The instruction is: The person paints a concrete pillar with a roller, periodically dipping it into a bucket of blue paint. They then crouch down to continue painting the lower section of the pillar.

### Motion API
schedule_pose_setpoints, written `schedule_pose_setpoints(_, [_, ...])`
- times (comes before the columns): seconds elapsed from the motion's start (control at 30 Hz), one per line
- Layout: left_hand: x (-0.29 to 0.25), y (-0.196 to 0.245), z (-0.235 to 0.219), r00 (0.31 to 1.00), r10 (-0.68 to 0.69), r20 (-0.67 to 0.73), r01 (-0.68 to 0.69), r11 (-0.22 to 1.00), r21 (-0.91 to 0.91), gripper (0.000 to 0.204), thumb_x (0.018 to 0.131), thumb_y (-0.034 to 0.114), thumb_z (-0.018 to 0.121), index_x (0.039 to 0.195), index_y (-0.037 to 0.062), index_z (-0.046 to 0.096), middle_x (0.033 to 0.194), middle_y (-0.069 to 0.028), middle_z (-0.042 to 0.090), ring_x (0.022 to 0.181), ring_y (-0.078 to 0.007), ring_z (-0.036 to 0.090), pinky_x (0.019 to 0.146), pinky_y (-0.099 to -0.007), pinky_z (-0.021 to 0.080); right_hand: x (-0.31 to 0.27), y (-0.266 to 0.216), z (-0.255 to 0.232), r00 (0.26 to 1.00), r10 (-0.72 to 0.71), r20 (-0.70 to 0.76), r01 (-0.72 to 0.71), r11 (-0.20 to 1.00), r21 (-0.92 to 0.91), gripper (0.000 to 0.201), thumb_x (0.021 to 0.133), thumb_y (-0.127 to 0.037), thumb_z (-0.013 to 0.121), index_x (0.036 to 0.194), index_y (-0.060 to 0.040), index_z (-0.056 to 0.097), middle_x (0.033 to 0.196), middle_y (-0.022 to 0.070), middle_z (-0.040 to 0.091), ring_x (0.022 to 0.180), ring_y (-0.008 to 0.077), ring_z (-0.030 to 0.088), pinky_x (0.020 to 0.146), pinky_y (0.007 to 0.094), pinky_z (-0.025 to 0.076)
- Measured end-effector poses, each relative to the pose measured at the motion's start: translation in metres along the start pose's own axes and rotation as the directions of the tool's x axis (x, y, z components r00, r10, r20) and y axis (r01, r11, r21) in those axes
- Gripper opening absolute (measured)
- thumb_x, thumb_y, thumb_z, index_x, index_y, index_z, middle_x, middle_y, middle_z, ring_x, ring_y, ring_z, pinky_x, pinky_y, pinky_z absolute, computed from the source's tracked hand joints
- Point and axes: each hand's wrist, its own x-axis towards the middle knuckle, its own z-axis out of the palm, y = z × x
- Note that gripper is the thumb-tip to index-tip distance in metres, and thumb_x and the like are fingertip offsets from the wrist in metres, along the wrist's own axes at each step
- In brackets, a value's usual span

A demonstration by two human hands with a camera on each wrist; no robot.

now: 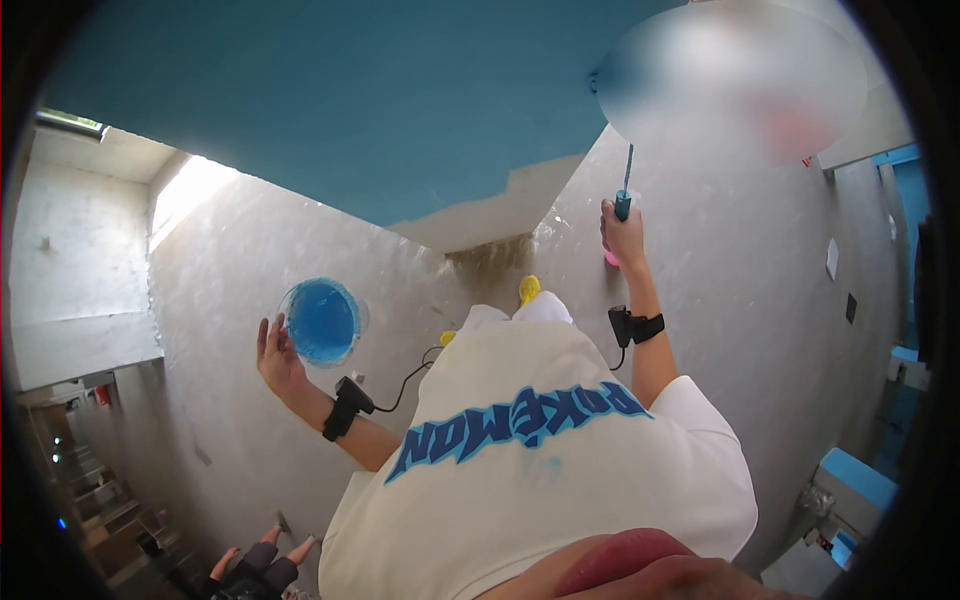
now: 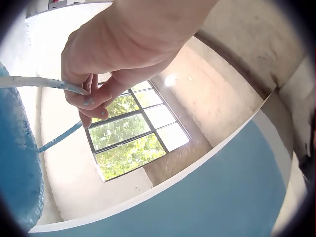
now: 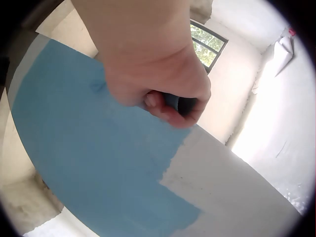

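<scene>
"Clenched or loose, that right hand, seen from the head?"

"Clenched, with its fingers round the blue grip of a thin-rodded tool. The rod runs up into a blurred patch, so I can't tell what its far end touches. Close by spreads a big painted surface."

"And the left hand?"

"At the side of a bucket, which has blue paint inside and is out to the left of the person's white shirt."

"Does the left wrist view settle that hold?"

"Yes: curled fingers grasp the white, blue-smeared bail. Part of the bucket shows at the left edge, and a gridded window shows behind, with leaves outside."

"Right wrist?"

"A fist round the tool's grip, which is mostly hidden in the curled fingers. Behind it, the painted surface is largely blue, with a pale stretch along a ragged boundary."
</scene>
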Motion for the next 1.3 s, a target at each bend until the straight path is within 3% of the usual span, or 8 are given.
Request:
schedule_pose_setpoints(0.1, [-0.004, 0.005, 0.006, 1.0, -0.008, 0.008, 0.008, 1.0, 0.025, 0.04, 0.087, -0.005, 0.059, 0.124, -0.008, 0.044, 0.102, -0.0247, 0.064, 0.067, -0.0113, 0.057, 0.051, -0.0173, 0.042, 0.027, 0.084, 0.006, 0.983, -0.151, -0.108, 0.11, 0.943, -0.313, 0.036, 0.085, -0.021, 0.055, 0.059, 0.0037, 0.052, 0.047, 0.0138, 0.049, 0.044, 0.0226, 0.052, 0.047, 0.0401, 0.038])
schedule_pose_setpoints(0.2, [-0.004, 0.004, 0.008, 0.999, -0.004, 0.034, 0.004, 1.0, 0.017, 0.039, 0.087, -0.005, 0.058, 0.123, -0.0083, 0.044, 0.102, -0.0249, 0.064, 0.067, -0.0113, 0.057, 0.051, -0.0168, 0.042, 0.029, 0.154, 0.02, 0.996, -0.035, -0.085, 0.009, 0.957, -0.292, 0.036, 0.087, -0.019, 0.054, 0.055, -0.0044, 0.045, 0.045, 0.0006, 0.043, 0.035, 0.0131, 0.045, 0.033, 0.0301, 0.034])
schedule_pose_setpoints(0.3, [-0.007, 0.004, 0.013, 0.998, -0.011, 0.054, 0.01, 1.0, 0.024, 0.038, 0.086, -0.006, 0.058, 0.122, -0.0084, 0.045, 0.101, -0.0243, 0.064, 0.067, -0.0109, 0.057, 0.051, -0.0165, 0.042, 0.017, 0.174, 0.036, 0.991, -0.006, -0.133, -0.053, 0.9, -0.433, 0.034, 0.086, -0.018, 0.054, 0.057, -0.002, 0.048, 0.045, 0.0017, 0.043, 0.034, 0.0156, 0.046, 0.034, 0.0321, 0.035])
schedule_pose_setpoints(0.63, [-0.008, 0.003, 0.028, 0.988, -0.092, 0.122, 0.084, 0.994, 0.076, 0.041, 0.084, -0.003, 0.062, 0.122, -0.0073, 0.047, 0.098, -0.0209, 0.066, 0.071, -0.0105, 0.059, 0.055, -0.0169, 0.045, -0.035, 0.154, 0.031, 0.99, 0.095, -0.101, -0.116, 0.968, -0.223, 0.032, 0.085, -0.017, 0.057, 0.057, -0.0072, 0.045, 0.046, -0.0004, 0.043, 0.034, 0.0124, 0.042, 0.032, 0.0287, 0.03])
schedule_pose_setpoints(0.87, [-0.001, -0.004, 0.02, 0.977, -0.14, 0.16, 0.126, 0.988, 0.09, 0.042, 0.082, -0.003, 0.064, 0.12, -0.0084, 0.047, 0.096, -0.0219, 0.066, 0.07, -0.0124, 0.061, 0.056, -0.0176, 0.046, -0.091, 0.028, 0.049, 0.996, 0.03, -0.081, -0.042, 0.986, -0.16, 0.033, 0.089, -0.021, 0.057, 0.06, -0.0109, 0.044, 0.047, -0.0056, 0.038, 0.035, 0.006, 0.035, 0.034, 0.0248, 0.025])
schedule_pose_setpoints(0.93, [0.0, -0.006, 0.018, 0.975, -0.14, 0.173, 0.126, 0.988, 0.094, 0.041, 0.082, -0.003, 0.064, 0.119, -0.0089, 0.048, 0.096, -0.0222, 0.066, 0.069, -0.0126, 0.061, 0.055, -0.0176, 0.046, -0.086, 0.013, 0.061, 0.996, -0.002, -0.094, -0.011, 0.99, -0.141, 0.038, 0.087, -0.022, 0.059, 0.057, -0.0031, 0.047, 0.047, 0.0005, 0.043, 0.042, 0.0124, 0.047, 0.041, 0.0303, 0.033])
schedule_pose_setpoints(1.17, [-0.007, -0.003, 0.027, 0.975, -0.133, 0.178, 0.114, 0.987, 0.11, 0.042, 0.083, -0.003, 0.062, 0.121, -0.0107, 0.047, 0.095, -0.0228, 0.067, 0.069, -0.0124, 0.061, 0.055, -0.0181, 0.045, -0.014, 0.102, 0.106, 0.945, -0.255, -0.205, 0.142, 0.885, -0.444, 0.037, 0.085, -0.02, 0.058, 0.062, 0.0082, 0.054, 0.051, 0.017, 0.05, 0.05, 0.024, 0.056, 0.051, 0.042, 0.041])
schedule_pose_setpoints(1.3, [-0.013, 0.005, 0.039, 0.968, -0.144, 0.207, 0.117, 0.983, 0.139, 0.044, 0.083, -0.003, 0.061, 0.124, -0.011, 0.047, 0.094, -0.0219, 0.067, 0.069, -0.0119, 0.061, 0.057, -0.0181, 0.045, -0.014, 0.165, 0.108, 0.976, -0.056, -0.211, -0.048, 0.886, -0.461, 0.035, 0.082, -0.019, 0.058, 0.061, 0.0086, 0.055, 0.052, 0.0183, 0.054, 0.049, 0.0259, 0.057, 0.05, 0.0415, 0.042])
